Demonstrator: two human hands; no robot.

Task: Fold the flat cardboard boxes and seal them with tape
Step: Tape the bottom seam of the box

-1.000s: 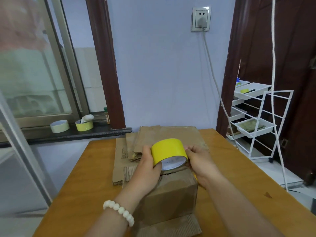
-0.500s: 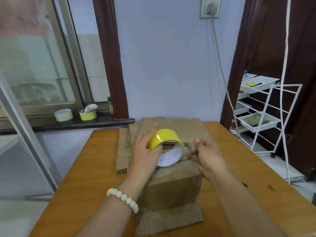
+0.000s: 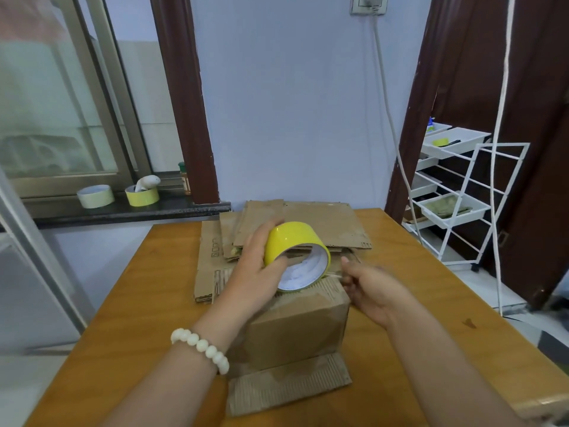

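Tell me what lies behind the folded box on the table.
A stack of flat cardboard sheets lies on the table behind the folded box. Its near edge is covered by the box, the yellow tape roll and the left hand gripping it.

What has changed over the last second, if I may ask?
The right hand came off the yellow tape roll and drew rightward, apparently pinching the tape's end. The left hand kept hold, tilting the core toward the camera. The folded box and flat cardboard stack stayed put.
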